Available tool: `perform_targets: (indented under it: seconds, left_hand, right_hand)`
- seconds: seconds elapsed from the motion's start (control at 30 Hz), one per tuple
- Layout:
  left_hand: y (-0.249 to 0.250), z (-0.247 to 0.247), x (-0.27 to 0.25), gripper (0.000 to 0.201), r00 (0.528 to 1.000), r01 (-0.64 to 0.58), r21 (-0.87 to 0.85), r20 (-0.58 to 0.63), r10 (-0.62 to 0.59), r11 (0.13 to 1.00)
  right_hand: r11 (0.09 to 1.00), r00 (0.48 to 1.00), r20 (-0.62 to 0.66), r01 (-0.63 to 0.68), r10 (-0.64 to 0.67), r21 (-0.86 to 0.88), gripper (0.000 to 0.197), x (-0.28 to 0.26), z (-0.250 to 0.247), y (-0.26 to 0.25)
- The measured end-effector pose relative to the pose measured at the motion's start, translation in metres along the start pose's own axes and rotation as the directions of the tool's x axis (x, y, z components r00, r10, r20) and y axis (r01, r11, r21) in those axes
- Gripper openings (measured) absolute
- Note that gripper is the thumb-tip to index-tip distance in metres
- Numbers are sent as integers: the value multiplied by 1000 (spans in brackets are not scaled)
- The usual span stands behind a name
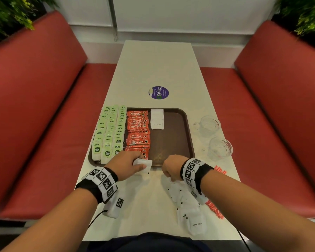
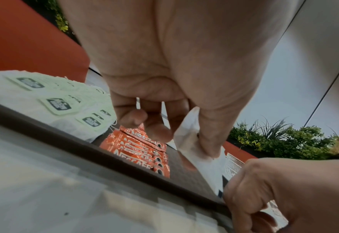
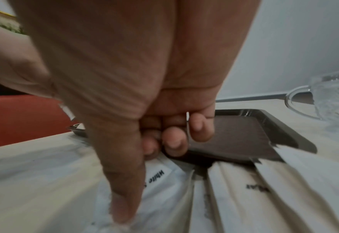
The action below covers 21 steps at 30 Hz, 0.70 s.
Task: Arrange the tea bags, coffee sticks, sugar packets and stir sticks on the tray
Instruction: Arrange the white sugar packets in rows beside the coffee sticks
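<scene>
A white sugar packet point(image 1: 143, 165) is pinched by the left hand point(image 1: 125, 164) over the near rim of the tray point(image 1: 188, 135). Another packet from the loose pile point(image 1: 187, 202) on the counter point(image 1: 158, 70) is pinched by the right hand point(image 1: 172, 167). The packets are judged light, limp and crushable; flat edges are best taken.

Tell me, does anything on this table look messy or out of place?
Mostly tidy. The tea bags on the left overhang the tray's left rim rather than sitting fully inside. The loose sugar packets and red stir sticks lie off the tray, on the table. Nothing looks spilled or torn.
</scene>
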<state>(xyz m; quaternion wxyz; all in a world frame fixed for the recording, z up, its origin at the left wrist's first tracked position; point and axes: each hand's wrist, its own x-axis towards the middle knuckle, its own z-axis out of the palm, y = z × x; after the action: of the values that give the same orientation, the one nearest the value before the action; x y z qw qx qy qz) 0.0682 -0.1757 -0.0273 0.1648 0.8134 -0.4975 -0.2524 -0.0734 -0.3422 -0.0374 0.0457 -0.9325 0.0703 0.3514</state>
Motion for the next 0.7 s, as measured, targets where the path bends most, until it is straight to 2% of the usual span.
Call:
perform_targets:
  seconds: [0.13, 0.37, 0.43, 0.53, 0.7]
  left_hand:
    - [2, 1, 0, 11, 1000, -1, -40, -13, 0, 999]
    - [0, -2, 8, 9, 994, -7, -124, -107, -6, 992]
    - [0, -5, 12, 7, 993, 4, -164, -118, -23, 987]
    - [0, -9, 19, 12, 989, 10, -165, -145, -34, 986]
    - [6, -16, 31, 13, 989, -21, -132, -147, 1, 991]
  right_hand:
    - [998, 998, -49, 39, -37, 55, 9, 1, 5, 5]
    - [975, 952, -291, 148, -95, 166, 5, -12, 8, 12]
    - [933, 941, -332, 173, -62, 316, 3, -15, 8, 14]
    - [829, 934, -357, 177, 29, 530, 13, -19, 8, 20]
    - [715, 920, -366, 162, 140, 680, 21, -17, 1, 28]
